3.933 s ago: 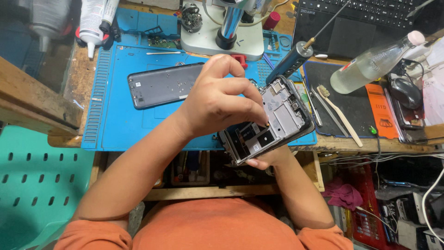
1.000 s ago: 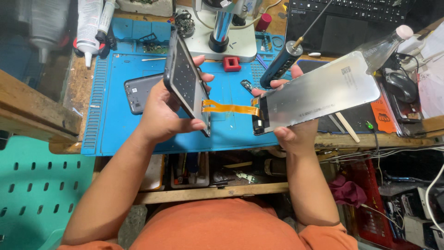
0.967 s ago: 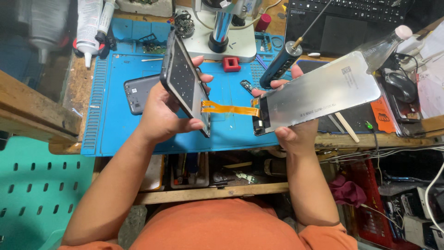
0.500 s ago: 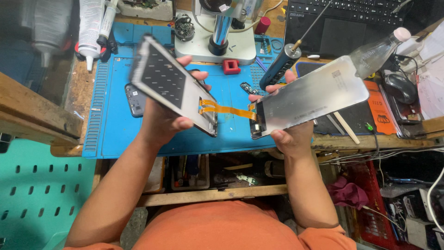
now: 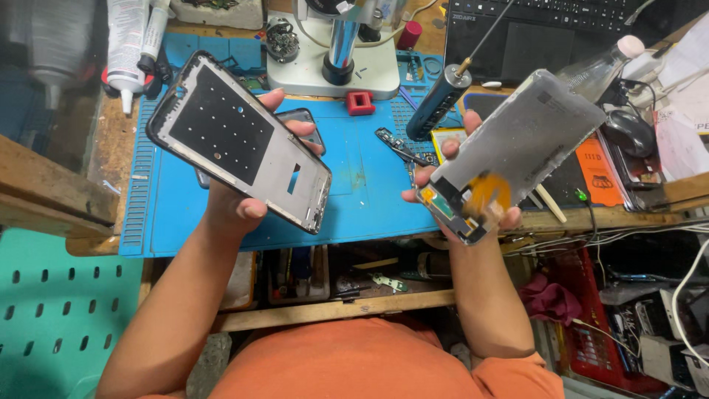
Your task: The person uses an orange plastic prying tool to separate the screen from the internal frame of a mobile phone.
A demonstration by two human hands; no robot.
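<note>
Black-rimmed grey metal phone mid-frame [image 5: 240, 140] grasped in your left hand [image 5: 236, 203], held above blue silicone work mat [image 5: 369, 177]; long axis runs upper-left to lower-right. Silver-backed display panel with orange flex cable [image 5: 517, 151] gripped at lower end in your right hand [image 5: 461, 199], long axis slanting upper-right. Two parts well apart, mat between. Dark cylindrical electric screwdriver [image 5: 437, 103] lies nearer right hand. White microscope base [image 5: 332, 74] beyond.
</note>
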